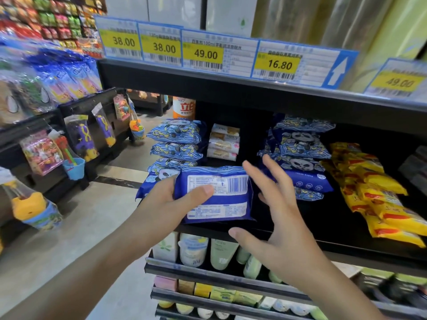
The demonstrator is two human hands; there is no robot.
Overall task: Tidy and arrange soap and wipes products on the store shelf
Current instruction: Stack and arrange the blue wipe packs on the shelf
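Observation:
My left hand (172, 199) grips a blue pack of wipes (221, 195), back label and barcode facing me, thumb lying across the label. The pack is at the front of the black shelf (300, 227), in front of the left stack of blue panda wipes packs (175, 137). My right hand (275, 204) hovers just right of the held pack with fingers spread, holding nothing. Behind it stands a second stack of panda wipes (300, 153). Small white soap packs (223, 142) are stacked between the two wipes stacks.
Yellow packs (374, 188) lie in a slanted row at the shelf's right. Price tags (205, 54) line the shelf above. Bottles and tubes (208, 252) fill lower shelves. An orange bottle (184, 108) stands at back left. Toy racks (76, 139) flank the aisle on the left.

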